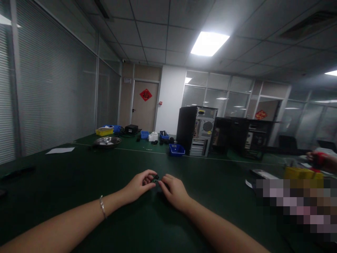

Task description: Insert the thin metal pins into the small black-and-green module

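Observation:
My left hand [139, 185] is closed, gripping a small dark part [156, 177] with a hint of green between thumb and fingers. What kind of part it is cannot be made out. Right beside it, my right hand [176, 191] is pinched, its thumb and fingertips reaching the part's near side. A tiny pale bit shows at that thumb tip, too small to name. Both hands are held low over the green table [131, 226], in the middle of the view.
Ahead stand a black computer case [187, 131], its back panel showing, and a second case [246, 137]. A blue bin [176, 150], metal bowl [116, 141] and paper sheet [60, 150] lie farther off. At right, a co-worker's hand [329, 162] is near a yellow bin [295, 173].

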Available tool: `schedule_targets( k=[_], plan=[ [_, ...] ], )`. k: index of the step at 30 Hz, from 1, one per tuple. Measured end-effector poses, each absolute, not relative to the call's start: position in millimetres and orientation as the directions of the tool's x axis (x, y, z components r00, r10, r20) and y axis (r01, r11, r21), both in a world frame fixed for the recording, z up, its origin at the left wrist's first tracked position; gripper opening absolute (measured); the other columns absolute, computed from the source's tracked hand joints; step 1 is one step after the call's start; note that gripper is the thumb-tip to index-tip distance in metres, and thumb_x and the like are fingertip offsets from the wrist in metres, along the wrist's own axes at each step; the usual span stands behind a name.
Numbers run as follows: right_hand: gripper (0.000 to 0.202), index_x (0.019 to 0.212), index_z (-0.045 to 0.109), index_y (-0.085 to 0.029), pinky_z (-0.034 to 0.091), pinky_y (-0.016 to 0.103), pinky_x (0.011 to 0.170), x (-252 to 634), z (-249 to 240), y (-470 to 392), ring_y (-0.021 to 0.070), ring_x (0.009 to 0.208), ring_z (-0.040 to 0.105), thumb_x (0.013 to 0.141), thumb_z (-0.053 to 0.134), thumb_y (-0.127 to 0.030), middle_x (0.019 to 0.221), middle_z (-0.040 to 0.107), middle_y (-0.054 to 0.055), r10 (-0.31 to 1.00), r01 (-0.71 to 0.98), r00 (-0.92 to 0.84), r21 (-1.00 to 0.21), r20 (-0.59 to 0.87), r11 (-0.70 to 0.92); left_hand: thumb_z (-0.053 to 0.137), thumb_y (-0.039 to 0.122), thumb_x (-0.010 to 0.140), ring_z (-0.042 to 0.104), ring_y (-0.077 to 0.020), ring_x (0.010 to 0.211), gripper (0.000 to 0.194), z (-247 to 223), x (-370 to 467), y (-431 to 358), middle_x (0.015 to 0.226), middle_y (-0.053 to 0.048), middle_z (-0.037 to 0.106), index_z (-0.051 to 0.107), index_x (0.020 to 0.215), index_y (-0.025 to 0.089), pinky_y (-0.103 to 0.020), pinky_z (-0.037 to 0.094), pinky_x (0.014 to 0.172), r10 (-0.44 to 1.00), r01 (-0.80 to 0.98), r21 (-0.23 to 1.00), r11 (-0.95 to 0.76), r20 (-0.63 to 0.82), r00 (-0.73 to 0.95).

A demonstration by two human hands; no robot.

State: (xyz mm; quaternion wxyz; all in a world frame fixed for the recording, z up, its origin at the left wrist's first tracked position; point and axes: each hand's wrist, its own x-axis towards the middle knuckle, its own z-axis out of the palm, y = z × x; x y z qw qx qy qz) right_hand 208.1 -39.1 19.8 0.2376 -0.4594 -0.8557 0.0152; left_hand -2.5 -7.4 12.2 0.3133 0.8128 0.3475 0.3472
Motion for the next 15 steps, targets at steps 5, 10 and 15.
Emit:
schedule_targets(
  k=[5, 10, 15],
  plan=[
    [0.02, 0.092, 0.065, -0.015, 0.054, 0.033, 0.073, 207.1, 16.7, -36.6, 0.0166, 0.08, 0.065, 0.101, 0.054, -0.03, 0.091, 0.067, 0.002, 0.816, 0.814, -0.433, -0.224, 0.383, 0.537, 0.062, 0.028, 0.091, 0.062, -0.0229, 0.088, 0.029, 17.4, -2.5, -14.1, 0.1, -0.005, 0.068, 0.067, 0.118, 0.021, -0.034, 0.048, 0.077, 0.757, 0.388, 0.678, -0.624, 0.403, 0.514],
    [0.019, 0.097, 0.065, -0.015, 0.055, 0.034, 0.074, 207.5, 15.3, -35.2, 0.0168, 0.082, 0.066, 0.1, 0.055, -0.03, 0.095, 0.068, 0.003, 0.829, 0.823, -0.426, -0.225, 0.362, 0.521, 0.057, 0.028, 0.093, 0.063, -0.0224, 0.089, 0.03, 16.2, -4.7, -10.8, 0.103, -0.006, 0.068, 0.069, 0.12, 0.024, -0.032, 0.048, 0.078, 0.73, 0.398, 0.635, -0.662, 0.428, 0.532],
    [0.018, 0.098, 0.066, -0.015, 0.056, 0.035, 0.075, 206.8, 16.4, -35.6, 0.0173, 0.083, 0.067, 0.1, 0.056, -0.03, 0.096, 0.068, 0.003, 0.831, 0.826, -0.431, -0.217, 0.352, 0.521, 0.058, 0.025, 0.094, 0.064, -0.0229, 0.099, 0.024, 12.4, -5.8, -7.2, 0.109, -0.007, 0.07, 0.068, 0.115, 0.021, -0.038, 0.049, 0.087, 0.698, 0.387, 0.602, -0.699, 0.455, 0.553]
  ],
)
